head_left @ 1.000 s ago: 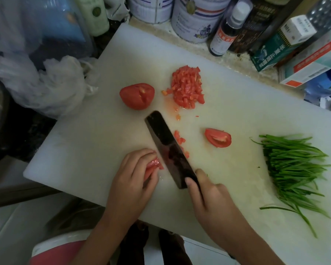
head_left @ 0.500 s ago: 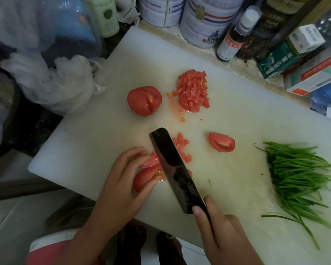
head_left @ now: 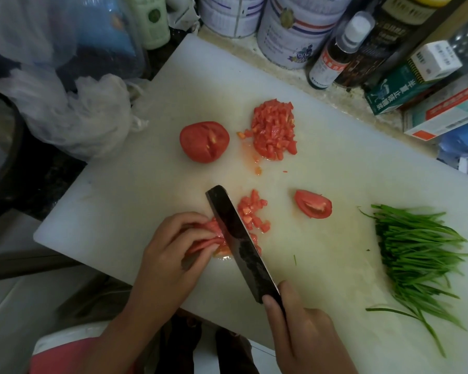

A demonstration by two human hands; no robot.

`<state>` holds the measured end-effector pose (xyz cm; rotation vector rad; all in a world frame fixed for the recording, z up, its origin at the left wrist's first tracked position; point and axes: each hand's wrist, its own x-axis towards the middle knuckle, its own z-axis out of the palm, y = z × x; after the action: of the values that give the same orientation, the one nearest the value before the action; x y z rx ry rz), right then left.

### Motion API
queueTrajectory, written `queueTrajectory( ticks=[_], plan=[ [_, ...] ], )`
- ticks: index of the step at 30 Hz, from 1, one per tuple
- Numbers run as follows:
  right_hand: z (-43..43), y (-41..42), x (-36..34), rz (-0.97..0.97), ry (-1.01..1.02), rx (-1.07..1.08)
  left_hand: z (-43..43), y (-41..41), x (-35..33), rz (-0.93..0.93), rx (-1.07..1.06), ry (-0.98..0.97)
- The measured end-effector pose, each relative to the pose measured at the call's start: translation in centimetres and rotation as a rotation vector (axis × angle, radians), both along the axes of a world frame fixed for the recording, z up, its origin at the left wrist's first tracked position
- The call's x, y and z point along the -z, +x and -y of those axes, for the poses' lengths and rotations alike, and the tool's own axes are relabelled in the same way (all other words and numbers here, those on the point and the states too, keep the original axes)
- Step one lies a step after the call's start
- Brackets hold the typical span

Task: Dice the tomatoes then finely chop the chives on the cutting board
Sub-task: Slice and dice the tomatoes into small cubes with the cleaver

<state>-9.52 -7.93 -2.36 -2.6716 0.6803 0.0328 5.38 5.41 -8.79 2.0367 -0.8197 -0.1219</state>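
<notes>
On the white cutting board (head_left: 135,201) my left hand (head_left: 170,255) pinches tomato strips (head_left: 214,233) with curled fingers. My right hand (head_left: 303,327) grips the handle of a dark cleaver (head_left: 241,244), whose blade stands edge-down against those strips. Small fresh dice (head_left: 253,211) lie just right of the blade. A bigger pile of diced tomato (head_left: 274,130) sits farther back, with a tomato half (head_left: 204,141) to its left. A tomato wedge (head_left: 312,203) lies to the right. Green chives (head_left: 419,255) lie in a bunch at the board's right end.
Tins (head_left: 297,31), a white-capped bottle (head_left: 335,49) and cartons (head_left: 443,112) line the back edge of the board. Crumpled plastic bags (head_left: 73,112) sit at the left. The board's near corner overhangs the counter by my body.
The cleaver has worked leftward through the strips under my left hand, leaving more small dice to its right. My left hand's fingers have drawn back along the strips.
</notes>
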Motion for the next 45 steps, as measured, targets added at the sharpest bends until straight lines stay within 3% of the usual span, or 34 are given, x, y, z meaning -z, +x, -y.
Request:
queueTrajectory(
  ticks=[4, 17, 22, 26, 31, 39, 43, 45],
  plan=[
    [-0.3, 0.0, -0.1, 0.049, 0.007, 0.038, 0.4, 0.0, -0.3, -0.044, -0.009, -0.046],
    [-2.1, 1.6, 0.3, -0.292, -0.007, 0.031, 0.9, 0.1, 0.1, -0.096, -0.079, -0.076],
    [-1.4, 2.7, 0.3, -0.254, 0.03, 0.023, 1.1, -0.1, 0.0, -0.062, -0.075, -0.084],
    [-1.7, 0.6, -0.2, -0.405, 0.029, 0.139, 0.9, -0.1, 0.1, -0.058, -0.069, -0.09],
    [-1.7, 1.6, 0.2, -0.205, 0.063, 0.096, 1.0, -0.3, 0.3, -0.046, -0.094, -0.1],
    [-1.5, 0.7, -0.2, -0.167, 0.091, 0.046, 1.1, -0.2, -0.2, -0.051, -0.108, -0.098],
    [-0.6, 0.5, 0.5, -0.082, -0.017, 0.017, 1.2, 0.0, -0.3, -0.07, -0.135, -0.102],
    [-0.1, 0.6, 0.3, -0.012, 0.046, 0.024, 1.1, -0.1, -0.2, -0.057, -0.119, -0.097]
  ],
)
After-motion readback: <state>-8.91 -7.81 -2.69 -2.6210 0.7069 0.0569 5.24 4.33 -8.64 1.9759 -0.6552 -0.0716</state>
